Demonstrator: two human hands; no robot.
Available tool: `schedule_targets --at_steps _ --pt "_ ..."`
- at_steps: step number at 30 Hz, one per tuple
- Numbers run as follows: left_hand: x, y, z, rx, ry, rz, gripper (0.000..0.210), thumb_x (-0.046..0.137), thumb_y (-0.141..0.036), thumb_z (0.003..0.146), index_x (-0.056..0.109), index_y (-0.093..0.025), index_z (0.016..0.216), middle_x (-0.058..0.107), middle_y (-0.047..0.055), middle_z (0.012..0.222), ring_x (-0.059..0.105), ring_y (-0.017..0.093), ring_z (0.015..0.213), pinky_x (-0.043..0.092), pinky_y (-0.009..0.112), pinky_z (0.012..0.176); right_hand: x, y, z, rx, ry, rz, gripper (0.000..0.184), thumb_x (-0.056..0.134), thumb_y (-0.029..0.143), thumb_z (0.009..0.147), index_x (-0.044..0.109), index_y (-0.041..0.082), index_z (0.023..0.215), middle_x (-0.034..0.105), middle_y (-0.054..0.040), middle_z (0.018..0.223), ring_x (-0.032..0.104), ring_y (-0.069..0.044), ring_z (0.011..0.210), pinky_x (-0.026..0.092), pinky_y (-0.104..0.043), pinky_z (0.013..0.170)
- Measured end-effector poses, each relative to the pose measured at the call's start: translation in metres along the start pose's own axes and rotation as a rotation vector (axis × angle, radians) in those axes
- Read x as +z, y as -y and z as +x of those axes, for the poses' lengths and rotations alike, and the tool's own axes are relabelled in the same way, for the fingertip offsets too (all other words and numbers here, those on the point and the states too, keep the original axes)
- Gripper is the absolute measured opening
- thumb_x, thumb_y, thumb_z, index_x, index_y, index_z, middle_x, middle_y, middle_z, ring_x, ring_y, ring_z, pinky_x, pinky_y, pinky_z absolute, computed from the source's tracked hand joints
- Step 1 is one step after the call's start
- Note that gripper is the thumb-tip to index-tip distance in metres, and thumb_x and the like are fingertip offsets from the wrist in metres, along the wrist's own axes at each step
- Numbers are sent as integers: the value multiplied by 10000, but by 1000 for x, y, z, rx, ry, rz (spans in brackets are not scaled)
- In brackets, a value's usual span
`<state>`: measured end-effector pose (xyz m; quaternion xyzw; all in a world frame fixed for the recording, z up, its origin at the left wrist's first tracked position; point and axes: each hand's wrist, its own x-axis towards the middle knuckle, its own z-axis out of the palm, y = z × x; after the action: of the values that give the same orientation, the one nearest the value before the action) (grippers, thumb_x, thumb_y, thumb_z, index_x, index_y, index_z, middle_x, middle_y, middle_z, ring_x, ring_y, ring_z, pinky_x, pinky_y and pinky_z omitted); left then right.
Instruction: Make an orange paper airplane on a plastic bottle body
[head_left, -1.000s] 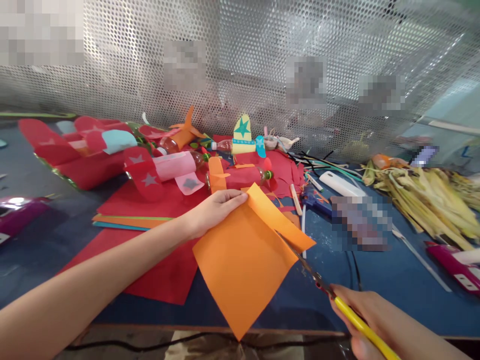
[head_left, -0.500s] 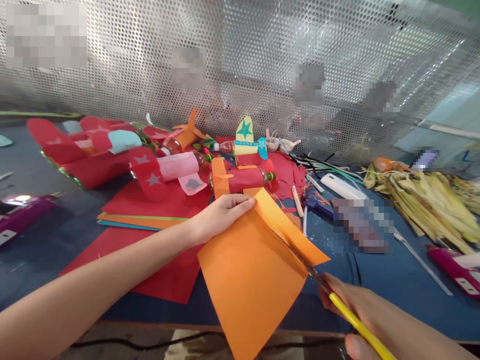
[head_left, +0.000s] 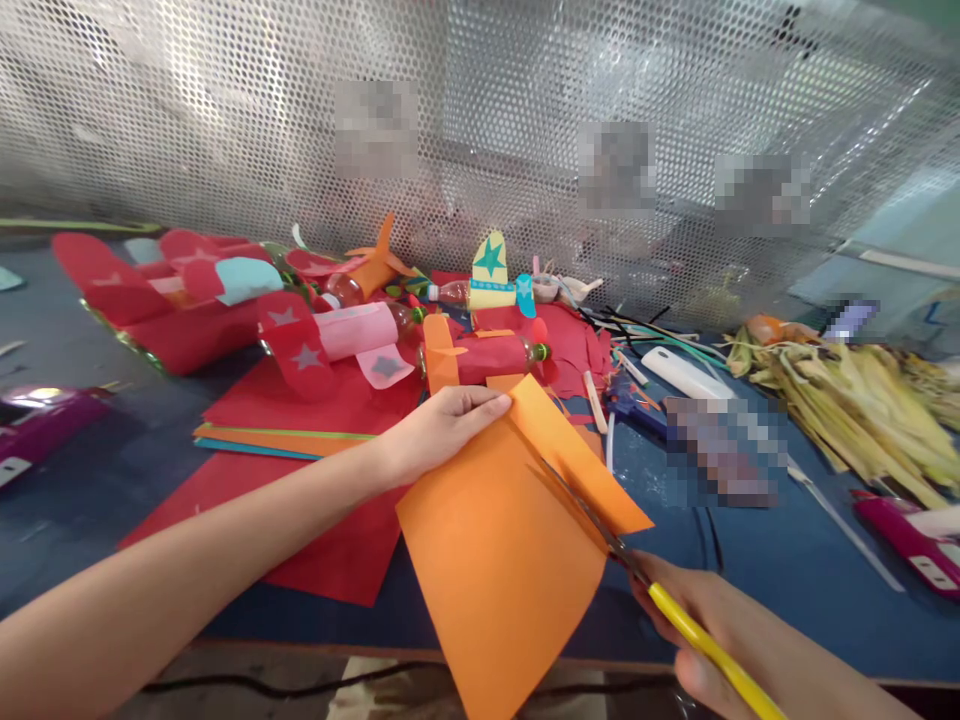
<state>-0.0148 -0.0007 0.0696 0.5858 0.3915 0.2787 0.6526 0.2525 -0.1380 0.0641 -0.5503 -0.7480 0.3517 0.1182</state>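
One orange paper sheet [head_left: 506, 545] is pinched at twelve o'clock by the left hand [head_left: 442, 430], while the right hand [head_left: 724, 605], at four, grips yellow-handled scissors [head_left: 667, 605] aimed toward eleven.

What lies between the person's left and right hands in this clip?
In the head view, orange paper and scissors: the left hand pinches the paper's upper end, the right hand grips the scissors, and their blades reach into the paper.

The bottom edge crops the orange sheet [head_left: 502, 550] and the scissors [head_left: 709, 643], the left edge a purple object [head_left: 49, 425]; a pixelated thing [head_left: 724, 460] at right is unreadable.
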Motion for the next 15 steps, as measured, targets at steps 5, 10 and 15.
schedule_targets --at_steps 5,10,15 --pt "0 1 1 7 10 27 302 500 -415 884 623 -150 805 661 4 741 603 126 629 440 219 581 1 16 13 -27 74 106 656 347 721 807 601 164 1042 610 -65 737 550 -242 708 464 -306 667" --pt "-2 4 3 11 30 75 327 468 -432 891 619 -141 873 661 30 773 618 154 679 454 233 594 8 7 15 15 129 180 676 274 815 747 508 185 819 339 33 619 267 -117 540 271 -247 485" --pt "-9 4 5 15 57 151 385 487 -490 861 633 -143 943 673 50 816 625 189 733 458 249 607 12 -3 16 68 134 186 671 255 872 689 330 206 676 239 58 626 170 -97 552 168 -252 477"
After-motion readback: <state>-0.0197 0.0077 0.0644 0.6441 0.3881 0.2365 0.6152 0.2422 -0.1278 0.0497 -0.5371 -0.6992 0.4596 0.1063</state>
